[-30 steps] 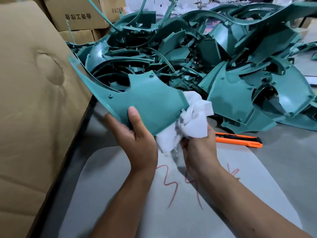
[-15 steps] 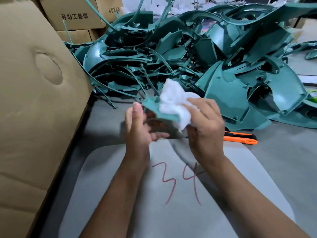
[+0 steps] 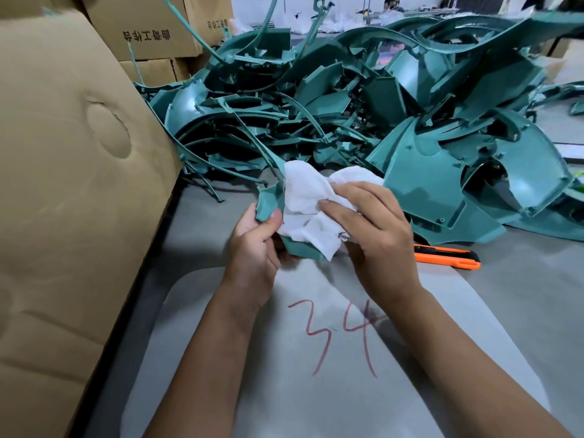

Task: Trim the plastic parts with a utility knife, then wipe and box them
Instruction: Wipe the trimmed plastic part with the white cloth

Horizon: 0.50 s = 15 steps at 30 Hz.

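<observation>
Head: left hand (image 3: 257,245) grips teal part (image 3: 268,205); cloth (image 3: 311,205) over it.

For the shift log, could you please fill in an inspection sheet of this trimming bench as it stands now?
Surface: grey table with a pale rounded sheet marked 34 in red.
Job's things: one teal plastic part in hand, largely covered by a crumpled white cloth; orange utility knife lying on the table, right of the hands.
Clutter: tangled pile of teal plastic parts and trimmed strips behind the hands.
Grippers: left hand grips the part; right hand presses the cloth onto it.
Cables: nothing seen.
Surroundings: large brown cardboard box at left; printed cartons behind.
</observation>
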{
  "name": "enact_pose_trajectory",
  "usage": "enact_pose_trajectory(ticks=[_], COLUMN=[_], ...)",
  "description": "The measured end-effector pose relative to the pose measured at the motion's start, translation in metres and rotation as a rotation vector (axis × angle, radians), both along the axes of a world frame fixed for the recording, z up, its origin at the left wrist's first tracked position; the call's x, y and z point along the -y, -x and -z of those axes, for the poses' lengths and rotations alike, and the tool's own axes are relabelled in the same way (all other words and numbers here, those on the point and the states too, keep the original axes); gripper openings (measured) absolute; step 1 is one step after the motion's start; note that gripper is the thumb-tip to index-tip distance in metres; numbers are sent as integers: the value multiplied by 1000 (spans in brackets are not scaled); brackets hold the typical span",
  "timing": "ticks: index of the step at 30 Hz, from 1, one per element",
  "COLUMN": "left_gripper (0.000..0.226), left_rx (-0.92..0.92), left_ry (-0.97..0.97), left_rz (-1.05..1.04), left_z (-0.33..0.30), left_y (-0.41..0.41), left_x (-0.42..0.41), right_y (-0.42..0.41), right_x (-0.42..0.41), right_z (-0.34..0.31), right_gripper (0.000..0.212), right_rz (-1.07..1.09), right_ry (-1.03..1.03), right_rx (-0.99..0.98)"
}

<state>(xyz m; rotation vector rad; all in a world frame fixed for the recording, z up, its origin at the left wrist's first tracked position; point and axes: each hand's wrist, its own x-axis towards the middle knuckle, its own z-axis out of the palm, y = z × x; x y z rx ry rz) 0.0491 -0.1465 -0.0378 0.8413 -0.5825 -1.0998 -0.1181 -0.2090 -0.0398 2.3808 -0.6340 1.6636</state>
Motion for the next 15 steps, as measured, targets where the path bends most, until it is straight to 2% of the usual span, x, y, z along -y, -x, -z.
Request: enact_pose_trajectory(ticks=[2,5,8,10,13,14,15], left_gripper=[40,38,35,29,25,24,26], left_rx=[11,92,98,136,158,174,186], left_ry=[29,35,48,28,45,36,25], left_rz=[28,69,70,45,-77,-166,-258], left_z=[1,0,1,0,2,2,2], left_y=[-2,-6,-7,-4,-1,-2,-5], left_x=[0,0,0,0,2,4,4], right_y=[6,10,8,9,9,9,10], right_x=[9,12,14,16,18,18,19], right_z=[0,3,8,7,7,8,9], right_gripper=[19,30,30,39,58,55,42], right_rz=[30,60,76,68,59,57,56], right_ry=[-41,-86,-132,-169,-228,-297,-405], right_rx=[40,127,139,162,194,235,317])
